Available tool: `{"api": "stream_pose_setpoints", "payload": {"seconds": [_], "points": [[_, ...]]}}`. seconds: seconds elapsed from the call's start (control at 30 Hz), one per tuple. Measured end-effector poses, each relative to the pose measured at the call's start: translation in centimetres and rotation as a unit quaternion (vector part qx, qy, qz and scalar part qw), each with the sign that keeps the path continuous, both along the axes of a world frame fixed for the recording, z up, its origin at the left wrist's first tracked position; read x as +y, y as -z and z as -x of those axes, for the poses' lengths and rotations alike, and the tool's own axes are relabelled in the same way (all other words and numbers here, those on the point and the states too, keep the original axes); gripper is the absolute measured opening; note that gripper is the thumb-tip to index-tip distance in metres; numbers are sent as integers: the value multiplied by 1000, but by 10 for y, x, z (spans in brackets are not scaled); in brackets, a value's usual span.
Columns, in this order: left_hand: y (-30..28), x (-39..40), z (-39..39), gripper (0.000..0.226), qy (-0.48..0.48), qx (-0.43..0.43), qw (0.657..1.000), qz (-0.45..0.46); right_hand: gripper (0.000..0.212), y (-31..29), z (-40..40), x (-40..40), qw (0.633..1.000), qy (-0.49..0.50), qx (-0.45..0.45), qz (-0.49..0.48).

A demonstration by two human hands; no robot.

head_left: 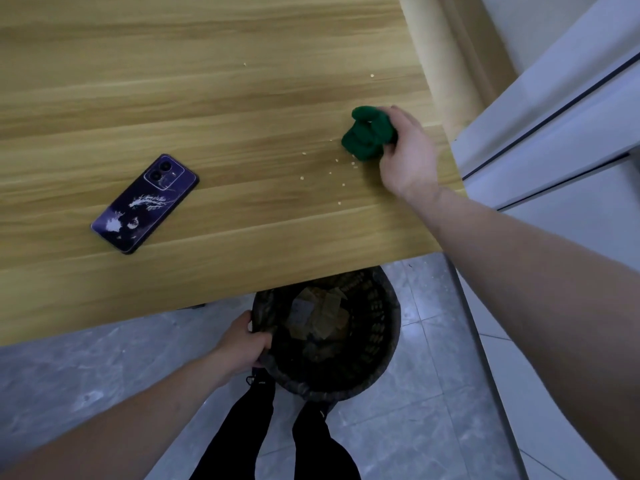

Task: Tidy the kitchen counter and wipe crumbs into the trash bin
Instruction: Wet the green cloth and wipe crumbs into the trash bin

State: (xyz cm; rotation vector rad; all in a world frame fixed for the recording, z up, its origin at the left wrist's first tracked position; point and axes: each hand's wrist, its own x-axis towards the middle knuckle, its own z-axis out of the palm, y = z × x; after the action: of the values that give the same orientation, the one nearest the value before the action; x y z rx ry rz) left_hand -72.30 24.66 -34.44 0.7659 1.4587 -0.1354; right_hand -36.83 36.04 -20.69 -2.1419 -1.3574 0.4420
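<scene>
My right hand (408, 157) grips a bunched dark green cloth (367, 133) pressed on the wooden counter (225, 109) near its right edge. Several pale crumbs (341, 183) lie scattered just in front of the cloth, and two more sit farther back. Below the counter's front edge stands a black mesh trash bin (377, 327) with paper scraps inside. My left hand (242, 344) holds the bin's left rim, fingers curled over it.
A purple phone (145, 202) lies face down on the counter's left part. A white cabinet or fridge (568, 109) stands right of the counter. Grey tiled floor (86, 368) and my dark-trousered legs (242, 438) are below.
</scene>
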Motion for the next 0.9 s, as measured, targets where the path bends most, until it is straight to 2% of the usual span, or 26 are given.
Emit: {"api": "stream_pose_setpoints", "payload": {"seconds": [0.13, 0.43, 0.73, 0.9], "points": [[7, 0, -3, 53, 4, -6, 1000, 4, 58, 26, 11, 8, 995, -15, -6, 103], [6, -3, -9, 53, -13, -6, 1000, 16, 67, 29, 54, -82, 983, -159, -4, 87], [7, 0, -6, 56, -28, -4, 999, 17, 72, 29, 102, -181, 977, -191, -8, 92], [3, 3, -6, 62, -15, 4, 1000, 14, 85, 32, 127, -236, 986, -130, 70, 79]]}}
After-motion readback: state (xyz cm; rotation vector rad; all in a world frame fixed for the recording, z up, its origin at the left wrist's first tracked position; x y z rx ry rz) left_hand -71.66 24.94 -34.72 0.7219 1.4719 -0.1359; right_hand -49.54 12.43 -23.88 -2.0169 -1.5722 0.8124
